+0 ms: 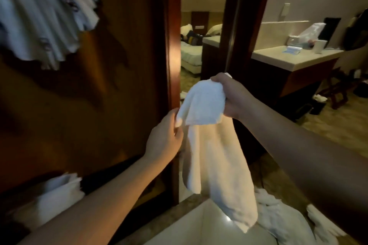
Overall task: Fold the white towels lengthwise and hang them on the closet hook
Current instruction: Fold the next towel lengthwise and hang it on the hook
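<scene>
At the far left, high up, a bunch of hung towels (45, 18) drooped against the dark wooden closet wall (119, 77); the hook itself was hidden under them. Lower left, another folded white cloth (51, 199) lay blurred on a dark ledge.

Moving toward the centre, the left hand (165, 141) pinched a lower corner of the white towel (211, 145) between thumb and fingers, just below and to the left of the bunched top. The towel hung between the two hands, its long axis running nearly vertical, tilting slightly toward the lower right, its free end dangling over a heap of loose white towels (282, 223) on the floor.

To the right, the right hand (231, 97) was curled tight round the gathered top of the towel and held it higher than the left. It seemed to carry the weight.

The hung bunch lay up and well to the left of both hands, so the left hand was the nearer one to it. The fold looked partly formed, not yet even. The coming move probably called for squaring the edges, then lifting the towel's top up and leftward to the hook.

Further right stood a pale counter (294, 59) with small items, blurred.
</scene>
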A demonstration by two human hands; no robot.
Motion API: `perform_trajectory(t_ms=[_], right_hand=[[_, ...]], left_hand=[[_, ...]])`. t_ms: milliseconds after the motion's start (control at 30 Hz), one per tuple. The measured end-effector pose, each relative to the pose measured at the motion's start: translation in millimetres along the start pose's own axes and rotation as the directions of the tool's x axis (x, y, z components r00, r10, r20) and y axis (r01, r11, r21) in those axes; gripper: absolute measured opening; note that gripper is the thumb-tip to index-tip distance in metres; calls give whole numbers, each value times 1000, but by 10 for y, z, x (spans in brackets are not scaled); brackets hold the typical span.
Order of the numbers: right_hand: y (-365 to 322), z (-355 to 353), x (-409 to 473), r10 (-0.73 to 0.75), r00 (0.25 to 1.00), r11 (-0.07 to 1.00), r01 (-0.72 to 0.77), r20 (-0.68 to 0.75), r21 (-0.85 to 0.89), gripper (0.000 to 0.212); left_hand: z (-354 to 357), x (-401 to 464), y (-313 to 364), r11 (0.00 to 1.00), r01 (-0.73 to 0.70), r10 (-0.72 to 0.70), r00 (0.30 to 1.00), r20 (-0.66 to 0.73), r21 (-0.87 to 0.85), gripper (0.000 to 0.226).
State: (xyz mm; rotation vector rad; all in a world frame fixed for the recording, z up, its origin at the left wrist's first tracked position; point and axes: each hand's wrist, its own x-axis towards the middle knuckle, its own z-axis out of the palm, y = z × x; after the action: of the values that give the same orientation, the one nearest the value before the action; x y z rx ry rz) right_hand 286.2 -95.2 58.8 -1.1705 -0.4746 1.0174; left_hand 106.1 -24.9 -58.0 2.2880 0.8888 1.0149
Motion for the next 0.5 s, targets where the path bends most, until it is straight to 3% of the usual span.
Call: perform_trajectory(t_ms=[100, 233, 333, 433, 500], right_hand=[[220, 464, -237, 6, 1000, 1000, -6, 8, 3, 22], [441, 976, -539, 53, 998, 998, -52, 39, -26, 40], [547, 1280, -678, 160, 986, 978, -153, 37, -141, 30], [644, 1572, -802, 332, 943, 888, -313, 0, -337, 9], [715, 1735, -828, 355, 932, 873, -360, -76, -330, 7]], left_hand=[[-574, -318, -342, 1000, 17, -16, 999, -52, 26, 23], [-1275, -607, -628, 995, 104, -104, 992, -71, -7, 20], [-1772, -721, -716, 994, 93, -95, 995, -43, -53, 15], [-2196, -777, -798, 995, 90, -92, 995, -45, -36, 18], [-2457, -773, -854, 997, 81, -81, 996, -29, 10, 19]])
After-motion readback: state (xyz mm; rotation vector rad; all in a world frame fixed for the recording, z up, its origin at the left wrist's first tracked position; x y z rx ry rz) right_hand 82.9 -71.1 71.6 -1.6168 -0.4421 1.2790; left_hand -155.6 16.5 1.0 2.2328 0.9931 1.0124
